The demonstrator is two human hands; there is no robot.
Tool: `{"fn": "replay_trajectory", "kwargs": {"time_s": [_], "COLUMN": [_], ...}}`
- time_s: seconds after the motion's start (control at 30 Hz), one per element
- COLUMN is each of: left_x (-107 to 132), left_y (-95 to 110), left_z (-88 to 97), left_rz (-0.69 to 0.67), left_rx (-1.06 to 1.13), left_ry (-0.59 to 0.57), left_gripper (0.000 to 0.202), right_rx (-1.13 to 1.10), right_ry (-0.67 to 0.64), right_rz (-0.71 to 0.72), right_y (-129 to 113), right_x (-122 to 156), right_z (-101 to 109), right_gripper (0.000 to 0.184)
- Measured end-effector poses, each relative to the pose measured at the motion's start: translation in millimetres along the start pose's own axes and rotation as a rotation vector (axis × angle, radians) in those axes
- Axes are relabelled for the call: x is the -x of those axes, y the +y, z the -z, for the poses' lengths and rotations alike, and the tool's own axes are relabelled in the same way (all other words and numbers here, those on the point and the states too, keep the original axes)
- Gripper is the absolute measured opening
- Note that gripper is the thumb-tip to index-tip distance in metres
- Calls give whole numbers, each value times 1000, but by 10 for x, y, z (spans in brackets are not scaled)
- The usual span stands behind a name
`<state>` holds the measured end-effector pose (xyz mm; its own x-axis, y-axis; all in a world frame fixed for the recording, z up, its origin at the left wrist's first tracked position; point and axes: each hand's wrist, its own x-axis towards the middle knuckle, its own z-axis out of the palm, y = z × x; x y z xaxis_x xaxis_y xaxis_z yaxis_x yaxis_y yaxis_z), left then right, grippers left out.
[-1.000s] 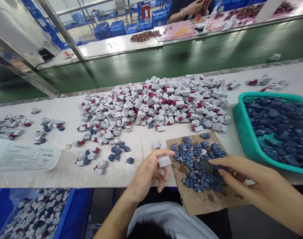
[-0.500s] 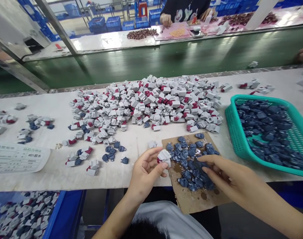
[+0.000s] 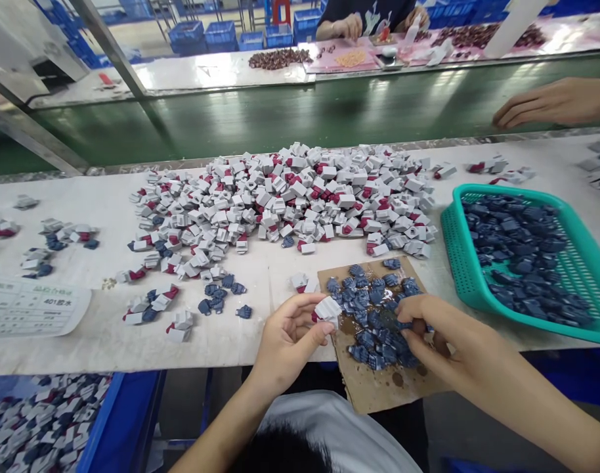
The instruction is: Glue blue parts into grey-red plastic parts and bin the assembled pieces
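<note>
My left hand (image 3: 290, 338) pinches a small white and red plastic part (image 3: 327, 309) between thumb and fingers, just left of a brown cardboard sheet (image 3: 379, 387). Several small dark blue parts (image 3: 366, 299) lie on that sheet. My right hand (image 3: 435, 332) rests on the blue parts with its fingers curled, pinching one dark blue part (image 3: 403, 324). A large heap of white and red parts (image 3: 290, 197) covers the table behind the sheet.
A teal basket (image 3: 457, 263) full of blue parts stands at the right. A blue bin (image 3: 127, 420) with assembled parts sits below the table edge at left. A paper label (image 3: 29, 305) lies at left. Other people's hands (image 3: 551, 105) are at the far side.
My right hand slid left over the blue parts and curled its fingers onto one. My left hand turned the white part and raised it slightly. Another person's hand came in at top right.
</note>
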<state>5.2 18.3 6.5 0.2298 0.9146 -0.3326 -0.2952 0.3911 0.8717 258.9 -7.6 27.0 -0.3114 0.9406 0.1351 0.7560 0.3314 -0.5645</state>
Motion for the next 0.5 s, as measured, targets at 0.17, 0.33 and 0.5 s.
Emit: {"fn": "replay_trajectory", "kwargs": {"time_s": [0.17,0.33,0.5], "left_x": [9,4,-10], "left_y": [1,1,1], "left_z": [1,3,6], "left_rz": [-6,-20,-16], "left_rx": [-13,-22,-32], "left_ry": [-31,-40,-41], "left_gripper": [35,32,34], "right_rx": [-23,-75,-56], "right_ry": [37,29,-13], "right_rz": [74,52,-48], "right_y": [27,45,15], "right_x": [-78,-117,-115], "right_z": [-38,3,15], "right_gripper": [18,21,23]}}
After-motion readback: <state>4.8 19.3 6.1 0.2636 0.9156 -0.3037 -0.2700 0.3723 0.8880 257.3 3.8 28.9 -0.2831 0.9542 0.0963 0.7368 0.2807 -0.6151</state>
